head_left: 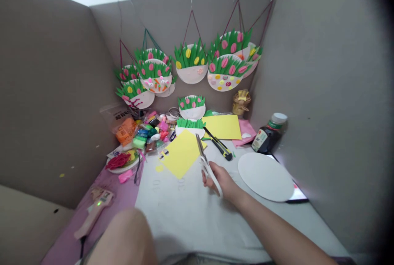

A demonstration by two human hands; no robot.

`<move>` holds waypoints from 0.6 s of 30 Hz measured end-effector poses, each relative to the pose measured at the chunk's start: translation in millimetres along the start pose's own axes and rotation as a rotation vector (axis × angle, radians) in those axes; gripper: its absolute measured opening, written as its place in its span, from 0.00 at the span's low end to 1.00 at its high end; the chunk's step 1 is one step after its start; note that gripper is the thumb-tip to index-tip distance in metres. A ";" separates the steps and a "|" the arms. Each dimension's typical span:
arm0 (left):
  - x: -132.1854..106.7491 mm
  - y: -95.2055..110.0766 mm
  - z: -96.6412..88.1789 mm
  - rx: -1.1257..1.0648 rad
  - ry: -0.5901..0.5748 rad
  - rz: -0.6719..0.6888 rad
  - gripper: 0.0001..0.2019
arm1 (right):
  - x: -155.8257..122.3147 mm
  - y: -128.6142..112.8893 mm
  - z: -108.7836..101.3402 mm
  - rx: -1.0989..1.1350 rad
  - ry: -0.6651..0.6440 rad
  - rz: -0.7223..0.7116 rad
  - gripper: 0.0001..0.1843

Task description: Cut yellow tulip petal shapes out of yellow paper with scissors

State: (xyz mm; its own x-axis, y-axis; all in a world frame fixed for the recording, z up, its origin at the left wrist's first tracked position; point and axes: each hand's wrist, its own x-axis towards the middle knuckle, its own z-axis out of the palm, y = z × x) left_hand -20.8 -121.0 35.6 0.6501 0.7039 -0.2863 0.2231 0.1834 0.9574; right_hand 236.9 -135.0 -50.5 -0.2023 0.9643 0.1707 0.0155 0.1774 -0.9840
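My right hand (219, 179) reaches over the white work surface (184, 211) and grips the white handles of a pair of scissors (205, 162). The blades point away from me, their tips over the right corner of a yellow paper sheet (181, 153). A yellow and black utility knife (219, 143) lies just beyond the hand. A white paper plate (264, 176) rests to the right of it. My left hand is out of sight; only a bare knee or forearm (129, 236) shows at the bottom left.
Grey cardboard walls (323, 92) enclose the space on three sides. Several paper-plate baskets (191, 61) with green grass and coloured eggs hang on the back wall. A pile of craft bits (147, 133), a second yellow sheet (223, 126), a dark bottle (268, 133) and a glue gun (95, 209) lie around.
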 end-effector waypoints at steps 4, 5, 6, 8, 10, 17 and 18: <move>72.3 27.6 -27.2 0.365 0.170 0.271 0.21 | 0.6 -4.4 -0.7 0.024 0.056 -0.011 0.18; 94.1 31.2 -34.6 0.429 0.249 0.297 0.21 | 1.0 -5.4 -1.0 0.027 0.068 -0.012 0.18; 115.4 32.5 -41.6 0.630 0.447 0.307 0.20 | 1.4 -6.1 -1.3 0.030 0.077 -0.010 0.17; 152.5 28.9 -53.4 0.944 0.635 0.073 0.20 | 2.2 -6.4 -2.0 0.026 0.096 -0.006 0.17; 178.0 20.9 -61.9 0.960 0.632 -0.025 0.21 | 2.9 -5.3 -2.8 0.009 0.111 -0.013 0.17; 180.1 27.7 -77.1 0.808 0.501 -0.003 0.10 | 3.1 -12.4 -6.9 0.032 0.124 -0.042 0.22; 173.4 33.6 -77.6 0.751 0.471 0.025 0.10 | 2.9 -15.9 -7.4 0.056 0.139 -0.049 0.24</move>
State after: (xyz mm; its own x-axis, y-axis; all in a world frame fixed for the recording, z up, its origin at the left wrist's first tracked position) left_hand 43.1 60.4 21.1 0.3312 0.9415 -0.0618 0.7383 -0.2178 0.6384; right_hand 243.4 -133.5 -34.0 -0.0640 0.9733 0.2205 -0.0464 0.2178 -0.9749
